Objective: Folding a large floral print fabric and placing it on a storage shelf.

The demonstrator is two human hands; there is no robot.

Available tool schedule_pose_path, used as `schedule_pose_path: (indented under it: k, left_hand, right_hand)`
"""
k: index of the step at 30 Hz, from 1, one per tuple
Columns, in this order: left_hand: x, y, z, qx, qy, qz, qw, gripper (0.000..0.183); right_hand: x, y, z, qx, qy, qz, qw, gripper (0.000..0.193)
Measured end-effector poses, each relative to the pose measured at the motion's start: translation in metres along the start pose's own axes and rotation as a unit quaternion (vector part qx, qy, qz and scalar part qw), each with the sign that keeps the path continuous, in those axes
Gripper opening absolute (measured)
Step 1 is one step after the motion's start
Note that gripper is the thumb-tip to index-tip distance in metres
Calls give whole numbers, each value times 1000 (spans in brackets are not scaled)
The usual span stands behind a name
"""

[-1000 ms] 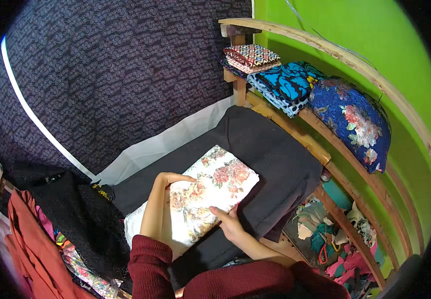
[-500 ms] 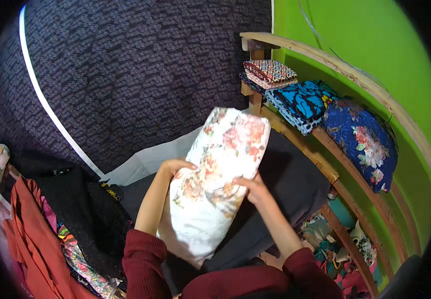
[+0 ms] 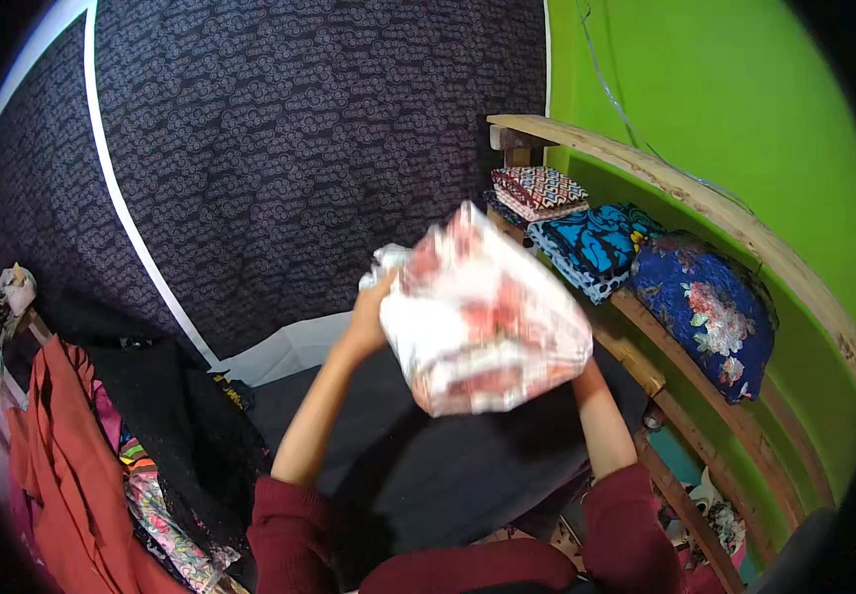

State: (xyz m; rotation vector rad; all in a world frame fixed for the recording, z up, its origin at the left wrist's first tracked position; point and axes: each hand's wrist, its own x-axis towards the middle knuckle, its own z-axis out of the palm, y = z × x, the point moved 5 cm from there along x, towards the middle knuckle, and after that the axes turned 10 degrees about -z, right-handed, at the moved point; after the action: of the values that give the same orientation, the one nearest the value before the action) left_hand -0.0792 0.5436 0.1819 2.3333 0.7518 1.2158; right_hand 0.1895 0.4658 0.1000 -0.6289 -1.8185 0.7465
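Note:
In front of me, above a dark-covered surface (image 3: 398, 445), is a folded piece of white fabric with red and pink flowers (image 3: 492, 307), tilted and blurred by motion. My left hand (image 3: 367, 315) is closed on its left edge, next to a crumpled white fold. At the lower right corner my right hand (image 3: 584, 376) holds it from behind; the fabric covers those fingers, and little more than the wrist shows.
Folded patterned fabrics (image 3: 542, 193), a turquoise-and-black folded cloth (image 3: 591, 243) and a blue floral bundle (image 3: 710, 317) lie on a wooden slatted rack (image 3: 665, 381) at right. Left hang a rust-red garment (image 3: 62, 445) and black clothing (image 3: 166, 426). A dark patterned curtain (image 3: 319, 148) stands behind.
The floral fabric has gone from a long upright shape to a shorter, tilted bundle, raised slightly. My right hand has passed behind it, and my left has moved up along its edge.

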Motion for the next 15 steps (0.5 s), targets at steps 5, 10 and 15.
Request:
schedule_pose_path:
  k: [5,10,15]
  left_hand:
    - [-165,-1,67,-55,-110,-62,990,37]
    - [-224,14,89,-28,-162,-61,984,18]
    - [-221,16,88,19,-184,-51,981,29]
  right_hand:
    - [-86,27,59,-74,-143,62,985,45]
    - [-113,-27,105,-244,-293,38,924,60]
    - [-108,-31,100,-302,-295,47,905,78]
